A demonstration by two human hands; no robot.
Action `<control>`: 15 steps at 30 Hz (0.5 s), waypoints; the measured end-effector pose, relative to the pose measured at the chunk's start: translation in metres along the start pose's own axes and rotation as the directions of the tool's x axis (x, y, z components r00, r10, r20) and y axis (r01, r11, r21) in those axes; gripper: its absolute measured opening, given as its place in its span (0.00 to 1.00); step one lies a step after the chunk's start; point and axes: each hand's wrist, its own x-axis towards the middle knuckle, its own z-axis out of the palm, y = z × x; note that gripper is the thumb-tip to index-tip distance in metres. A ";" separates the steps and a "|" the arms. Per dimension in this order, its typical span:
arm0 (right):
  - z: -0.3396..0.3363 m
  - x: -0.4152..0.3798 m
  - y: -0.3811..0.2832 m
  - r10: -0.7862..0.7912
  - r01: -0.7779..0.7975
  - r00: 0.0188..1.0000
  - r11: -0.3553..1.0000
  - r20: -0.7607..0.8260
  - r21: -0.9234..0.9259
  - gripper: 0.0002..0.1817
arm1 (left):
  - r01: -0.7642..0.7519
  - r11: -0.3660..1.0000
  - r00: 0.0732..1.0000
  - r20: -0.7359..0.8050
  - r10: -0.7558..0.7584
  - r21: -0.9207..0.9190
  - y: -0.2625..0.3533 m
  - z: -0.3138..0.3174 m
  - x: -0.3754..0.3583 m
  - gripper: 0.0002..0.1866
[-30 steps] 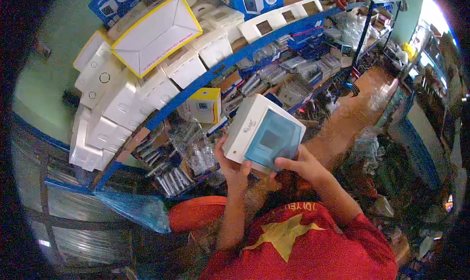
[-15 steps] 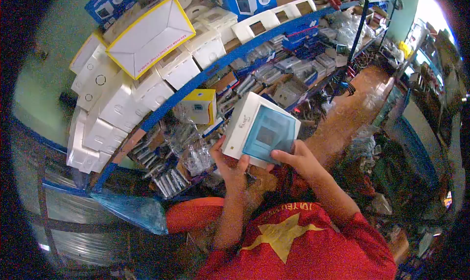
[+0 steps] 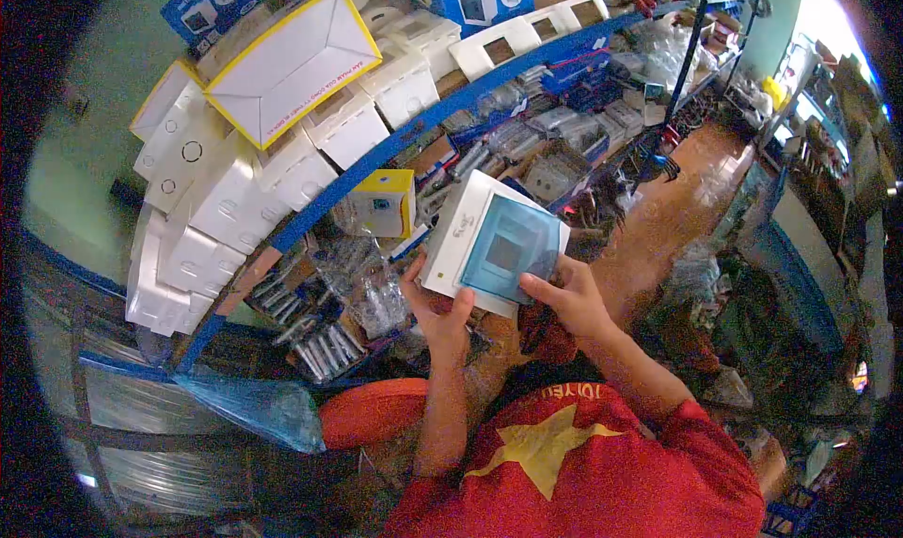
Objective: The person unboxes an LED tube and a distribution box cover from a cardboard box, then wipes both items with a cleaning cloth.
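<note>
A white plastic breaker box (image 3: 455,239) with a translucent blue cover (image 3: 513,251) is held up in front of my chest, slightly tilted. My left hand (image 3: 442,317) grips its lower left corner, thumb on the front edge and fingers around the side. On the lower right, my right hand (image 3: 572,298) holds it too, with the thumb pressed on the blue cover. The fingers behind the box are hidden. The cover lies closed on the box front. Beyond the box, a yellow and white carton (image 3: 384,204) sits on the lower shelf.
White boxes (image 3: 230,195) are stacked on the blue-edged upper shelf (image 3: 376,152), with a yellow-trimmed white carton (image 3: 292,68) on top. Several bagged parts (image 3: 376,298) fill the lower shelf. A red stool seat (image 3: 372,414) is at my left. Brown floor (image 3: 673,204) runs along the aisle.
The breaker box has shifted slightly left and turned a little in my hands. Both hands keep their hold, and my right hand has moved a little left with it.
</note>
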 end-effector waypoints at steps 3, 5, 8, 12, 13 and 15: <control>0.001 0.001 0.000 0.006 -0.007 1.000 0.999 0.021 0.038 0.18 | -0.038 0.999 0.999 0.011 0.038 0.019 0.003 0.001 0.000 0.42; -0.002 0.003 0.000 0.031 -0.033 0.998 0.999 0.049 0.032 0.17 | -0.031 0.999 0.999 0.016 0.030 0.021 0.004 -0.001 0.001 0.42; -0.008 0.009 0.000 0.055 -0.054 0.996 0.998 0.067 -0.024 0.17 | 0.003 1.000 1.000 0.004 -0.003 0.018 0.002 -0.001 0.002 0.41; -0.010 0.015 0.004 0.044 -0.045 0.997 0.999 0.066 0.015 0.17 | 0.002 0.999 1.000 -0.003 -0.002 0.036 0.003 0.003 0.001 0.40; -0.011 0.016 0.006 0.037 -0.038 0.997 0.999 0.064 0.020 0.17 | 0.001 0.999 1.000 -0.005 -0.001 0.034 0.001 0.002 0.000 0.40; -0.013 0.016 0.006 0.068 -0.070 0.996 0.997 0.066 0.023 0.17 | 0.002 1.000 1.000 -0.004 -0.002 0.028 -0.004 0.000 -0.001 0.40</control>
